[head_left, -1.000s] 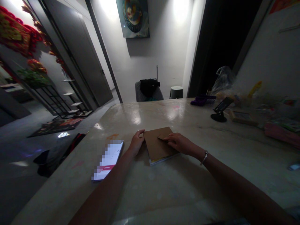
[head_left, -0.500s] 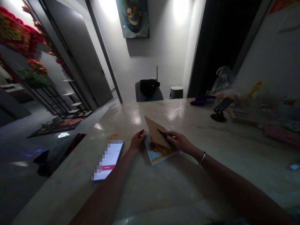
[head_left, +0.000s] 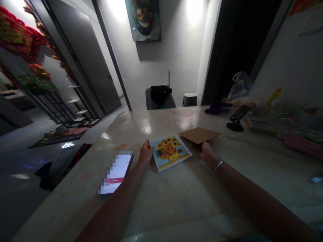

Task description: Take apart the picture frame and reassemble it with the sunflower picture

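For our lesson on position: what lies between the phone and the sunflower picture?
The left hand, touching the picture, lies between them in the head view.

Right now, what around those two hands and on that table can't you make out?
All in the head view:
Brown board: its underside is turned away.
Right hand: its fingertips are hidden beneath that board.
Left hand: any fingers under the sunflower picture are covered by it.
Phone: blocky pixels obscure part of its screen.
Clear bag: blur and dimness hide its contents.
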Motion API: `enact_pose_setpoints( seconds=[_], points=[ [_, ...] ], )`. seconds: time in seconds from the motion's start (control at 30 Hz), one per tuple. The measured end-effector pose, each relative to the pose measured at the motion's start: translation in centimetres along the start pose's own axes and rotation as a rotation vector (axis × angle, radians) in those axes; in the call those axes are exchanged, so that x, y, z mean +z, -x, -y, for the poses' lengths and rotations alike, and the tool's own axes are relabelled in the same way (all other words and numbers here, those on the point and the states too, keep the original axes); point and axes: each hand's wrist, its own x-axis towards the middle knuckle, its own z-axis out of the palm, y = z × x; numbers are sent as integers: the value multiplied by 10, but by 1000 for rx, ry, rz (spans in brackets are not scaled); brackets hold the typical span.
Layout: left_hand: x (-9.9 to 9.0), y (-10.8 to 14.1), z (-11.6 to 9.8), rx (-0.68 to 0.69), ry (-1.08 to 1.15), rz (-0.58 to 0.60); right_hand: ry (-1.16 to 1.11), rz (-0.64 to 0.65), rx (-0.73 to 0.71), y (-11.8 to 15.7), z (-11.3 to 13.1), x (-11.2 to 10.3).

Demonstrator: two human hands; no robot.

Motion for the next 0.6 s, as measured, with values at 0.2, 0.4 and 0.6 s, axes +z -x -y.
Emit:
enact_pose_setpoints(
  seconds=[0.2, 0.4, 0.6],
  points=[
    [-1, -3, 6, 18, -38, -44, 182, -4, 10, -3, -4, -5],
    [-4, -4, 4, 21, -146, -117, 370, 137, 83, 7, 14, -10],
    [-3, -1, -2, 25, -223, -105, 583, 328, 173, 20, 30, -13]
  ],
)
